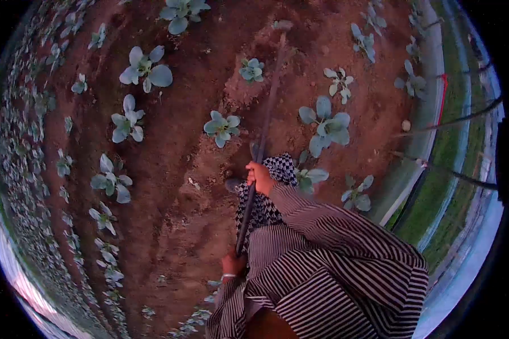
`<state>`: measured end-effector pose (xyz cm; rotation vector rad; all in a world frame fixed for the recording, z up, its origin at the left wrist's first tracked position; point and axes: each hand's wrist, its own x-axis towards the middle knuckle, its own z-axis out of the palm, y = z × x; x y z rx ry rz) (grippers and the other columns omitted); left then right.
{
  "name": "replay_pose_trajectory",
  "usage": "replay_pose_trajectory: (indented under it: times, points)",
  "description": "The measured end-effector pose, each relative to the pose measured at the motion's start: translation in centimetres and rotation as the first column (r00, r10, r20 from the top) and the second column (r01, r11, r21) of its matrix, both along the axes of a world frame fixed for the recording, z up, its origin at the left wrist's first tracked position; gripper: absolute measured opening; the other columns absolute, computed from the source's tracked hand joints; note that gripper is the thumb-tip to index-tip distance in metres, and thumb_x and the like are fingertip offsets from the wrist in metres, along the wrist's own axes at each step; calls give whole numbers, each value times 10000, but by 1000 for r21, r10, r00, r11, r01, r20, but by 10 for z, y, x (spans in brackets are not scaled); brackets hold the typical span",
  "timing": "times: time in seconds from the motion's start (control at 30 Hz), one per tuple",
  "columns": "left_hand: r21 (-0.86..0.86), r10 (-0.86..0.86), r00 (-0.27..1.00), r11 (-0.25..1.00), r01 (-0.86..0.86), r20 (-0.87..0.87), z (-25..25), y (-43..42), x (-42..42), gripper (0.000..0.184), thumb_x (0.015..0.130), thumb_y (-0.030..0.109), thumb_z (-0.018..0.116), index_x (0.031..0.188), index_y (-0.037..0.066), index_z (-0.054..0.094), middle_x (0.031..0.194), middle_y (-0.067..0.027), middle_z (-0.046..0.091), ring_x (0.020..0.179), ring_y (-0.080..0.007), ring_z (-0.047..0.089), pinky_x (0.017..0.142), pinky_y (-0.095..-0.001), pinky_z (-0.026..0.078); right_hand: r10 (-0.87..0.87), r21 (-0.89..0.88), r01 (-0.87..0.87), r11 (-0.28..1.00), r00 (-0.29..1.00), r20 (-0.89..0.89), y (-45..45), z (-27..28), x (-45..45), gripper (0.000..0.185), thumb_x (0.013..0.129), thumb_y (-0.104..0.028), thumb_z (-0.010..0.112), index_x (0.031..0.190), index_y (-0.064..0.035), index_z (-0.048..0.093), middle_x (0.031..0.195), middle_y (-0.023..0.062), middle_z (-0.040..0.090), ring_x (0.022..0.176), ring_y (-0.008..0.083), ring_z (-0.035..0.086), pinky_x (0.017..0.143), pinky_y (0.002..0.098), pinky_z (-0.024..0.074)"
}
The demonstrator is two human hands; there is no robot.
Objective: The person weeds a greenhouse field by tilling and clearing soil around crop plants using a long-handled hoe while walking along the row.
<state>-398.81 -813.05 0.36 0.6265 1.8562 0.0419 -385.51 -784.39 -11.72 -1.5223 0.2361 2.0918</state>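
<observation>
A long-handled hoe (pixel 270 101) runs from my body out over the brown soil. Its blade (pixel 283 25) rests at the far end, by the top of the view, and looks caked with soil. My right hand (pixel 259 178) is wrapped round the middle of the handle. Lower down, near the handle's end, my left hand (pixel 233 264) grips it, a pale band at the wrist. Just left of the shaft grow two small leafy plants, one nearer (pixel 221 129) and one farther (pixel 251 70). A larger plant (pixel 326 126) stands to the right.
Rows of leafy seedlings (pixel 146 69) fill the left side. My shoe (pixel 232 185) is on the soil beside the patterned trousers (pixel 280 168). On the right, a pale border strip (pixel 430 141), dark curved poles (pixel 464 121) and a grass strip (pixel 444 198) edge the bed.
</observation>
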Motion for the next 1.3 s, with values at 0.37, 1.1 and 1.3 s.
replay_pose_trajectory:
  times: [0.37,1.1,1.3]
  points:
    - [177,-435,899,882,438,-54,34,154,23,347,673,214,546,974,53,481,791,-210,570,723,-379,555,589,-459,443,106,840,-247,483,969,224,61,-85,75,112,731,-109,545,665,-62,469,505,35,418,437,179,435,428,319,368]
    - [148,-551,794,789,596,-259,63,141,38,266,730,198,523,978,126,459,621,-176,553,564,-369,556,476,-475,429,-329,-117,319,941,941,-79,66,7,116,357,706,-118,559,478,-149,286,394,-46,296,350,90,305,373,258,297]
    - [-63,-592,685,774,630,-425,168,108,-6,291,641,227,583,908,153,493,617,-137,564,529,-337,558,434,-430,438,-302,-136,270,953,875,-378,-54,4,25,337,701,-123,545,467,-132,303,410,-2,301,386,131,326,445,299,321]
